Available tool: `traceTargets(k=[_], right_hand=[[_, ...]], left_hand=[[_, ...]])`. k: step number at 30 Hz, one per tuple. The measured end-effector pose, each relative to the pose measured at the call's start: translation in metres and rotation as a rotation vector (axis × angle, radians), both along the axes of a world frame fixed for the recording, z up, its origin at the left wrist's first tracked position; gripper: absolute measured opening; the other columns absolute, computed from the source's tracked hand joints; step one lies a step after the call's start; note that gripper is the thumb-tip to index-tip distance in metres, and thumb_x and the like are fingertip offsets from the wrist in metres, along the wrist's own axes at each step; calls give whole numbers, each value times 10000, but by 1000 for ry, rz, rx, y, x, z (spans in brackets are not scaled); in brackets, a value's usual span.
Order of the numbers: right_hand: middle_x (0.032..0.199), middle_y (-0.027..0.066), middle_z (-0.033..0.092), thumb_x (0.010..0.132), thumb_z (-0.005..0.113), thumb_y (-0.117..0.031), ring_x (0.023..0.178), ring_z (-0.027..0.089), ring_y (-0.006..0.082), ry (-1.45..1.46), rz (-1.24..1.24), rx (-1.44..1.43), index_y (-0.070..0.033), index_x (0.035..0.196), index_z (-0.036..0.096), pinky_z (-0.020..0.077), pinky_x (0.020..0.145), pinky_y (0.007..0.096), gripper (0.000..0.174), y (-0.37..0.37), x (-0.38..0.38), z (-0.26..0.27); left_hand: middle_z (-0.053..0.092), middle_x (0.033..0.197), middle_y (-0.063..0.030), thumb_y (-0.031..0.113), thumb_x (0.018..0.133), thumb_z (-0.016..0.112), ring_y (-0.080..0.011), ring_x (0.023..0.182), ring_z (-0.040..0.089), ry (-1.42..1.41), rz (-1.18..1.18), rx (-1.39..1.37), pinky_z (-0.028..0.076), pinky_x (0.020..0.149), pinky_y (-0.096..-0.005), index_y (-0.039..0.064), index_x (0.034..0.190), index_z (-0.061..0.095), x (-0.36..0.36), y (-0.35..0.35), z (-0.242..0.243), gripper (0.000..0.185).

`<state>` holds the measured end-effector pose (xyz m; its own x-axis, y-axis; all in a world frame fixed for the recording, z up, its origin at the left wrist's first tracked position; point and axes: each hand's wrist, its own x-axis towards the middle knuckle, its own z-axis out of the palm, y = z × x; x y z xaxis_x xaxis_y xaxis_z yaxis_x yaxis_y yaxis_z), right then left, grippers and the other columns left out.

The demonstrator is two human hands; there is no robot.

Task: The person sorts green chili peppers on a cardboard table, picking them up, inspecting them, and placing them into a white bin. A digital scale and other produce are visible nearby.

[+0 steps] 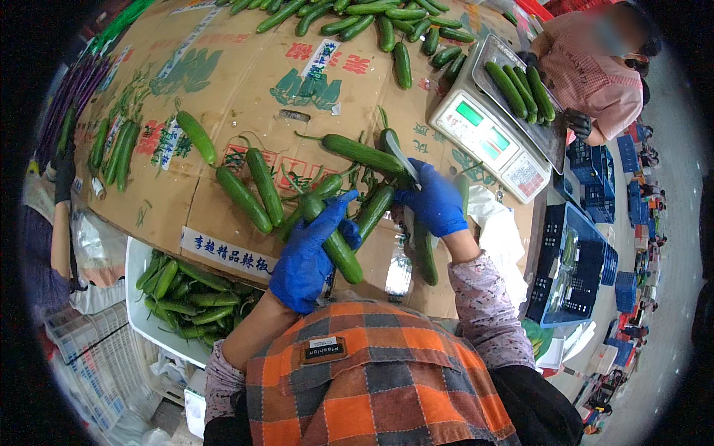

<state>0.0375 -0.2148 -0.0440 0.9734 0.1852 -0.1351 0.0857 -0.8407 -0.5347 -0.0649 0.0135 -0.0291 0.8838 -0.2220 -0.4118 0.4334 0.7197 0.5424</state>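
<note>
My left hand (309,259), in a blue glove, is closed around a dark green cucumber (342,253) that points down to the right. My right hand (438,198), gloved the same way, grips a small knife; its curved blade (395,149) points up and to the left. Just beyond the blade lies a cucumber with a long stem (362,153). Another cucumber (376,212) lies between my hands. Two more cucumbers, one (243,199) beside the other (264,186), rest left of my left hand on the cardboard-covered table (240,106). The knife's handle is hidden in my right hand.
A digital scale (485,136) bearing several cucumbers (516,92) stands at the right, with a person (591,72) in dark gloves behind it. More cucumbers (374,11) line the far side. A white tub (136,304) of cucumbers sits below the table's left edge; blue crates (569,267) stand right. Another person's arm (61,234) shows far left.
</note>
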Motion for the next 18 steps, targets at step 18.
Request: traceTargets(k=[18], right_hand=[[1012, 58, 677, 808, 673, -53, 882, 617, 142, 374, -139, 913, 16, 1237, 595, 496, 786, 286, 441, -34, -38, 35]], left_hand=[[596, 1247, -154, 298, 1006, 437, -225, 1129, 583, -71, -46, -153, 474, 973, -365, 40, 1394, 450, -4, 9, 2, 466]])
